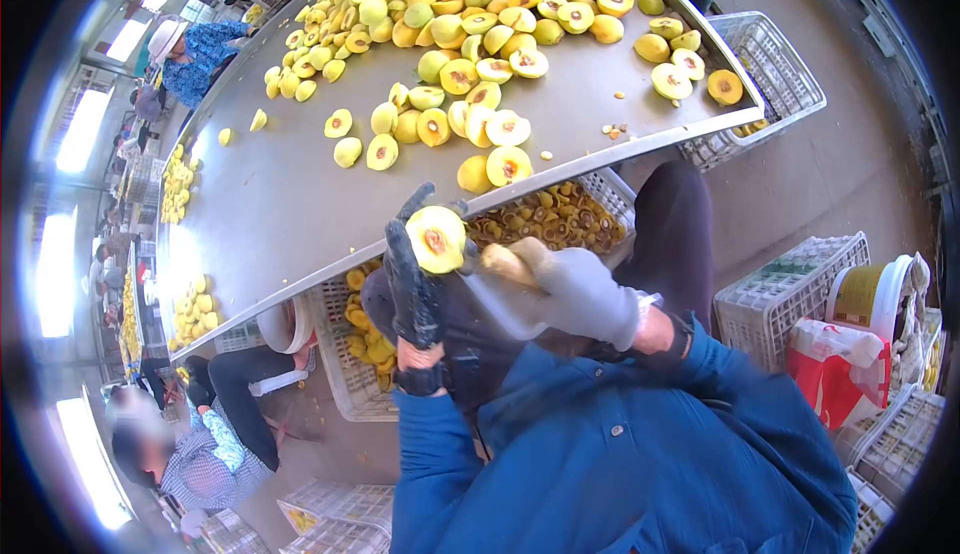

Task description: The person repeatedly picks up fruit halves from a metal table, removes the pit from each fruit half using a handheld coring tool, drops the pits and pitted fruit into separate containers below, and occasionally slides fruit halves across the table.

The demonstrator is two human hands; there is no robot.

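My left hand (412, 279), in a dark glove, holds a halved yellow fruit (436, 240) with its cut face and brown centre up, just off the table's near edge. Close on its right is my right hand (580, 294), in a grey glove, closed around the wooden handle of a tool (508, 265); the tool's working end is blurred by the fruit. Many yellow-green fruit halves (460, 77) lie on the metal table (290, 174) beyond. Small loose pits (612, 132) are near the table's right edge.
Below the table edge stand a crate of small brown and yellow pieces (550, 216) and a crate of fruit halves (350, 394). More crates (790, 289), a white bucket (870, 294) and a red-and-white bag (840, 364) are at the right. Other people sit at the left (215, 454) and upper left (195, 64).
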